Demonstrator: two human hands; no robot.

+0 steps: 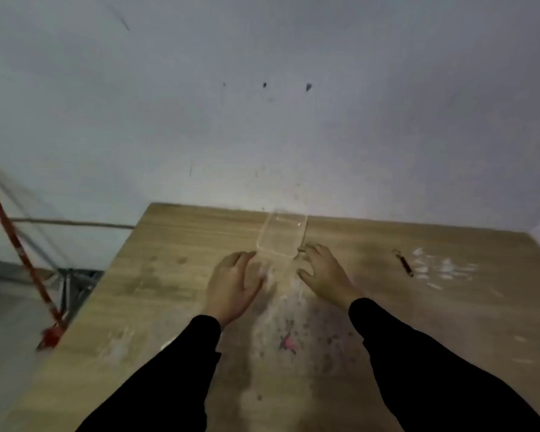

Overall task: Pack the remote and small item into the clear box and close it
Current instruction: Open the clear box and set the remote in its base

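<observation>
Frame blurred. Near centre of wooden table [175, 294]: pink mark [289, 342] among speckles. Left hand [233, 283] and right hand [323, 272], black sleeves, lie palm-down with a gap between them, fingers spread, grasping nothing. Clear box [282, 234] just beyond both sets of fingertips, at the far table edge; right fingertips at its near right corner, contact uncertain. Far right: dark thin item [405, 265], white scraps [440, 269]. Remote not discernible. Left, off table: red stand [19, 254].

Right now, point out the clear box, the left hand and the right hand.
clear box [281, 236]: head view, middle of its clear bottom.
left hand [231, 285]: head view, back of the hand.
right hand [325, 272]: head view, back of the hand.
</observation>
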